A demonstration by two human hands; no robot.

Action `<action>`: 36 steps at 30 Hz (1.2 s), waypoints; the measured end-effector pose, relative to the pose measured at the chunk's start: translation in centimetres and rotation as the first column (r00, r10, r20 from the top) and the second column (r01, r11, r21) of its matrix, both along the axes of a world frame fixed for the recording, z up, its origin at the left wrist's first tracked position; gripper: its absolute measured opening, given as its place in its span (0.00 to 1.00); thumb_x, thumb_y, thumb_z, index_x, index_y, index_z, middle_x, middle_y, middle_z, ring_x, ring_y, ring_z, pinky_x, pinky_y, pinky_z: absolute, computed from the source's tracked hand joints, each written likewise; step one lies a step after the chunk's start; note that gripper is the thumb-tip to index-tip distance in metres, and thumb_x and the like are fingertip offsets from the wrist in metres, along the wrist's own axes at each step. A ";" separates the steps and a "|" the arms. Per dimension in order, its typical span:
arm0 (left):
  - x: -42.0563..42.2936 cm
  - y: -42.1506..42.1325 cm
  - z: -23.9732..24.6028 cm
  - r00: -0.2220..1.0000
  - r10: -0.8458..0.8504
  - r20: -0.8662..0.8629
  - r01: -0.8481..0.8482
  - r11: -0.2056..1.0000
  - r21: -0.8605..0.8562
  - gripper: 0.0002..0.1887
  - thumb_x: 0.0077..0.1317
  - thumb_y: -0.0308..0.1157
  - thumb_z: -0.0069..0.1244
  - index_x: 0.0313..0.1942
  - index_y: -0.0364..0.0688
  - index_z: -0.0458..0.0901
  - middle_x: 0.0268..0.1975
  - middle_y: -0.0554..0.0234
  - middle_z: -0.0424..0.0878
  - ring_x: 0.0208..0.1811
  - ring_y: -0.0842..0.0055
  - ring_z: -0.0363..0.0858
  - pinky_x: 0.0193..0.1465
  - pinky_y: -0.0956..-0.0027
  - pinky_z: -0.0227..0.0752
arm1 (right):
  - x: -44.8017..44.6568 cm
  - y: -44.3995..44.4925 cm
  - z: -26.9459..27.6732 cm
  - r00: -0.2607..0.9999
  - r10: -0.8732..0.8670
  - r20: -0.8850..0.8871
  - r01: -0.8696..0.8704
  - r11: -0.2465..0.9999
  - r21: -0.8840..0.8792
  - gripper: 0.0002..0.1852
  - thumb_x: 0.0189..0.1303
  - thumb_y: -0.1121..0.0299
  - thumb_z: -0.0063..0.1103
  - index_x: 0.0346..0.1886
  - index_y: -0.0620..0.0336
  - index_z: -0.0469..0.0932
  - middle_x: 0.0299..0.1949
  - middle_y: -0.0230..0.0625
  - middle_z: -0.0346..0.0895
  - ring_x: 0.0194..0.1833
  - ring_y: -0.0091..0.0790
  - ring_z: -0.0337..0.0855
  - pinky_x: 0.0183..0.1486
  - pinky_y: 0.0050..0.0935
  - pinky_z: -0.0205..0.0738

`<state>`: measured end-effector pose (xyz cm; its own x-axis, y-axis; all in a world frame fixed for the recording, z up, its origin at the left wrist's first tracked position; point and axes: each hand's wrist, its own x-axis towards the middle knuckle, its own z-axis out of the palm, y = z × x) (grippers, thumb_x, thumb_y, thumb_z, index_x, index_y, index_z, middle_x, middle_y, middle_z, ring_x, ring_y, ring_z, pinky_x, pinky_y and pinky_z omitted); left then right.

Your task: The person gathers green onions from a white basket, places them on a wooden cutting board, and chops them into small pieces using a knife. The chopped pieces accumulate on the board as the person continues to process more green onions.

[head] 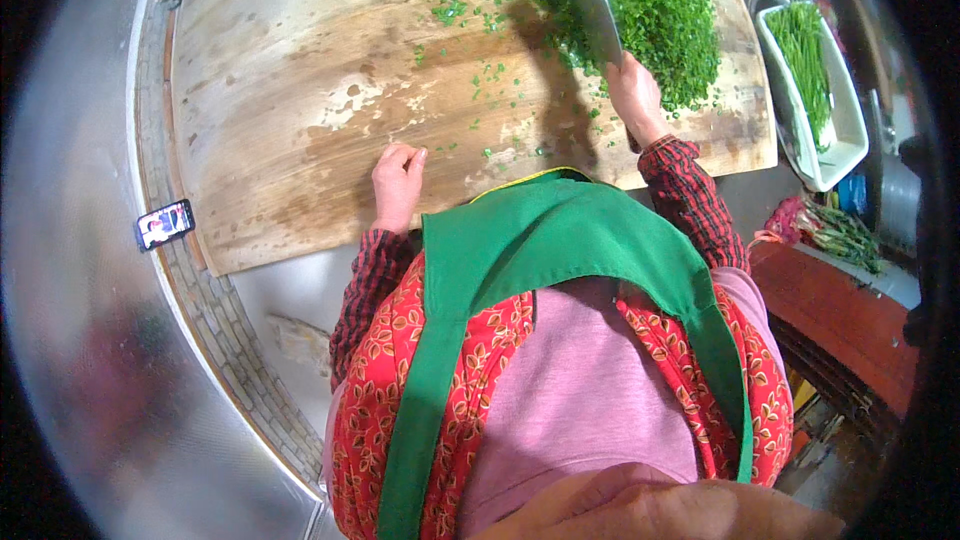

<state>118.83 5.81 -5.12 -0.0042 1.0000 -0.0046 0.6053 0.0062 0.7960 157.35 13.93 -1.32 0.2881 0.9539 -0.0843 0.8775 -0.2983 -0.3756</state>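
Note:
My right hand (635, 96) grips the handle of a broad-bladed kitchen knife (594, 4). Its blade points away from me, over a large heap of finely chopped green scallions or chives (664, 22). Whether the edge touches the greens cannot be told from here. Both lie on a big wooden cutting board (262, 90), stained with damp patches. Close to the board's near edge rests my left hand (397, 184), fingers curled in and nothing visible in them. Small green bits are scattered on the wood between my hands and the heap.
Right of the board, a white plastic basin (847, 142) holds long uncut green stalks (802, 60). Below it lies a bunch of greens with reddish ends (832, 232), near a reddish-brown surface (832, 307). A lit phone (166, 225) leans on the left ledge beside a misty clear sheet (82, 240).

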 end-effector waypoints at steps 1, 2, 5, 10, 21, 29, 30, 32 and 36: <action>0.2 -0.2 0.0 1.000 0.004 0.010 -0.004 1.000 -0.012 0.07 0.61 0.28 0.59 0.29 0.33 0.81 0.30 0.54 0.79 0.29 0.65 0.78 0.35 0.65 0.72 | -1.0 0.1 0.1 0.998 0.045 -0.048 -0.045 0.999 -0.012 0.14 0.62 0.62 0.52 0.44 0.62 0.77 0.36 0.54 0.82 0.40 0.59 0.82 0.42 0.51 0.76; 0.5 -0.3 0.0 1.000 0.006 0.015 -0.006 0.999 -0.041 0.07 0.61 0.28 0.59 0.29 0.33 0.80 0.30 0.54 0.79 0.29 0.65 0.78 0.35 0.65 0.72 | -2.3 0.4 0.0 0.991 0.092 -0.092 -0.093 0.996 0.002 0.15 0.63 0.62 0.52 0.46 0.62 0.76 0.36 0.55 0.81 0.39 0.60 0.81 0.42 0.50 0.76; 1.2 -1.0 0.2 0.999 -0.002 0.051 0.002 1.000 -0.008 0.07 0.61 0.28 0.58 0.29 0.33 0.80 0.30 0.54 0.79 0.30 0.65 0.78 0.35 0.65 0.72 | -7.2 2.5 -1.2 0.929 0.239 -0.282 -0.244 0.970 0.016 0.15 0.61 0.64 0.52 0.46 0.65 0.77 0.35 0.56 0.81 0.38 0.58 0.82 0.43 0.47 0.77; 1.8 -2.5 0.1 1.000 0.013 0.014 -0.012 0.999 -0.031 0.07 0.61 0.28 0.58 0.29 0.35 0.81 0.31 0.54 0.80 0.30 0.65 0.79 0.35 0.66 0.73 | -14.1 7.8 -4.2 0.821 0.293 -0.489 -0.370 0.926 -0.067 0.18 0.57 0.66 0.54 0.47 0.69 0.77 0.33 0.55 0.81 0.37 0.53 0.84 0.43 0.45 0.78; 0.9 -3.5 -1.1 0.995 0.066 0.075 -0.062 0.997 -0.056 0.08 0.62 0.30 0.58 0.30 0.34 0.82 0.30 0.55 0.79 0.29 0.68 0.78 0.35 0.67 0.72 | -0.7 6.5 -2.0 0.999 -0.049 0.007 0.049 0.998 -0.039 0.16 0.61 0.65 0.48 0.49 0.61 0.74 0.38 0.57 0.81 0.44 0.62 0.82 0.47 0.55 0.75; 4.2 0.2 0.4 0.989 -0.097 0.110 0.098 0.995 0.002 0.10 0.64 0.32 0.56 0.28 0.34 0.82 0.30 0.54 0.80 0.30 0.65 0.78 0.36 0.65 0.72 | 11.5 -2.4 4.0 0.964 -0.175 -0.198 0.220 0.947 0.234 0.14 0.59 0.66 0.56 0.45 0.63 0.77 0.38 0.55 0.82 0.41 0.56 0.83 0.42 0.45 0.76; 4.7 0.8 0.5 0.986 -0.138 0.097 0.136 0.990 0.029 0.11 0.64 0.32 0.56 0.27 0.35 0.82 0.29 0.54 0.80 0.30 0.64 0.78 0.36 0.65 0.72 | 13.1 -2.7 4.3 0.970 -0.222 -0.095 0.237 0.952 0.193 0.15 0.58 0.65 0.57 0.46 0.63 0.77 0.39 0.55 0.82 0.42 0.57 0.83 0.44 0.46 0.76; 5.6 1.8 0.9 0.984 -0.180 -0.018 0.181 0.978 0.100 0.13 0.64 0.34 0.56 0.25 0.35 0.82 0.28 0.54 0.80 0.31 0.61 0.78 0.36 0.63 0.71 | 15.8 -3.2 4.1 0.950 -0.298 0.097 0.283 0.948 0.143 0.18 0.56 0.63 0.58 0.48 0.61 0.76 0.38 0.54 0.82 0.42 0.58 0.82 0.45 0.48 0.75; 9.1 2.2 1.2 0.992 -0.111 -0.054 0.113 0.993 0.033 0.19 0.60 0.34 0.55 0.15 0.34 0.72 0.20 0.50 0.73 0.26 0.57 0.73 0.31 0.56 0.65 | 22.4 -4.1 2.4 0.897 -0.328 0.295 0.308 0.945 0.112 0.21 0.54 0.64 0.58 0.52 0.58 0.73 0.36 0.55 0.83 0.41 0.60 0.83 0.45 0.53 0.75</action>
<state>127.94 8.03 -3.93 0.1090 0.9936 0.0290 0.6413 -0.0925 0.7616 179.75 9.88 1.08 0.5793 0.8074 0.1123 0.8141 -0.5659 -0.1309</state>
